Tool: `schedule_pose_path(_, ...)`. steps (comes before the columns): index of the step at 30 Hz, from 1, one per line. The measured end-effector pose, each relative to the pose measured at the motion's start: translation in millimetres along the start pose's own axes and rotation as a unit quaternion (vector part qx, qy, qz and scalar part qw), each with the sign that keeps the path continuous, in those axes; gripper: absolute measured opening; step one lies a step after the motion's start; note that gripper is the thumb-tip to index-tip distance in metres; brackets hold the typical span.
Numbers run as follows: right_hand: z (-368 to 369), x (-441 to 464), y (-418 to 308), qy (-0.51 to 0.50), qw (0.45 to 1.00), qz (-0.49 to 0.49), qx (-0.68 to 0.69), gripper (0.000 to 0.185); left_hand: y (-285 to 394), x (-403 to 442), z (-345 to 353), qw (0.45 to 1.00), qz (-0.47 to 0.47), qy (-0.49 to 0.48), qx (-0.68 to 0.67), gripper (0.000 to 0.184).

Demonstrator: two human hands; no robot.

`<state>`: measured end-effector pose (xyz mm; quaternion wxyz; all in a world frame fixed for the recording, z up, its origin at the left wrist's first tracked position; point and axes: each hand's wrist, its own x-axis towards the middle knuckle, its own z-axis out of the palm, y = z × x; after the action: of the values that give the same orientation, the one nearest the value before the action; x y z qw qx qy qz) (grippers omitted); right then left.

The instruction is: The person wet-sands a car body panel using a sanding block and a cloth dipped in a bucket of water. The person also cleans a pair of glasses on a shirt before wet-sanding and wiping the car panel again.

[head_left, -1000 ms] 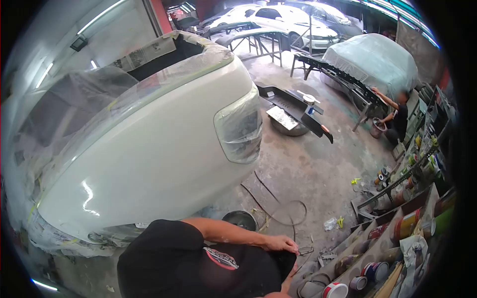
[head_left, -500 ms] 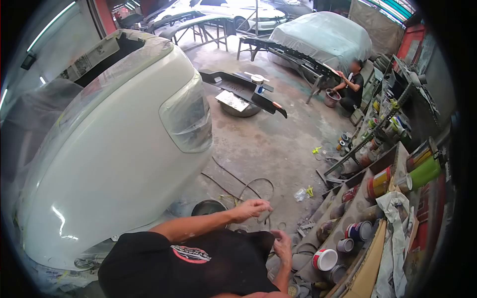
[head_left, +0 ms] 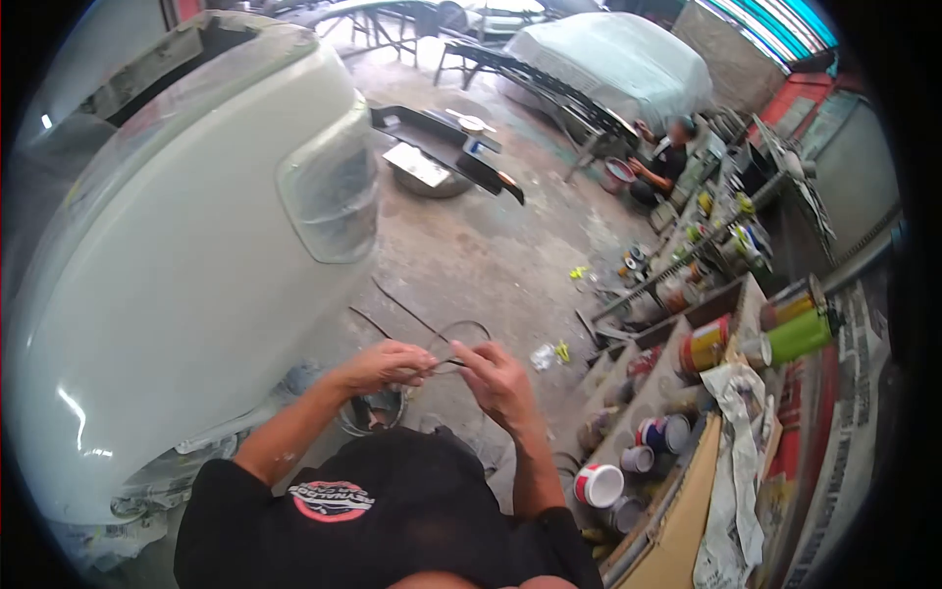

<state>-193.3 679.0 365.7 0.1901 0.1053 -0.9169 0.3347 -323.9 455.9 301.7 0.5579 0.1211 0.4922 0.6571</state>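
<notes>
My left hand (head_left: 394,363) is closed, its fingertips pinching the left side of a small, thin grey piece (head_left: 447,366) with a dark edge. My right hand (head_left: 496,383) pinches the right side of it, so the piece spans the gap between the hands. Its exact kind is too small to make out. Both hands are in front of my black shirt. Just below my left hand stands a round bucket (head_left: 385,410), partly hidden by the wrist. To the left rises a large white-painted vehicle body (head_left: 196,255), its lamp area covered with clear film.
A dark hose (head_left: 407,306) loops on the floor beyond my hands. Paint cans (head_left: 599,485) and cardboard (head_left: 662,525) crowd the right. A black bumper (head_left: 442,147) rests farther off. A person (head_left: 667,162) crouches near a bucket (head_left: 617,175) and a plastic-covered car (head_left: 613,64).
My hands, lower and farther apart before, have come up together in front of me. My right hand has joined the left on the thin piece. The view has shifted downward and right.
</notes>
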Motion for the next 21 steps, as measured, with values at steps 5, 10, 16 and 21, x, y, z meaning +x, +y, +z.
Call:
schedule_pose_path(5, 3, 12, -5, -0.018, 0.997, -0.066, 0.042, 0.046, -12, -28, 0, 0.997, -0.001, 0.024, -0.079, 0.032)
schedule_pose_path(10, 16, 18, 2, -0.022, 0.994, -0.106, 0.022, 0.04, -19, -23, 0, 0.996, -0.003, 0.069, -0.055, 0.031)
schedule_pose_path(16, 6, 12, 4, -0.054, 0.996, -0.064, 0.032, 0.024, -33, -9, -7, 0.999, 0.01, 0.033, -0.037, 0.033)
schedule_pose_path(21, -2, 7, 7, -0.055, 0.997, -0.043, 0.037, 0.017, -30, 3, 8, 0.998, -0.004, 0.053, 0.021, 0.032)
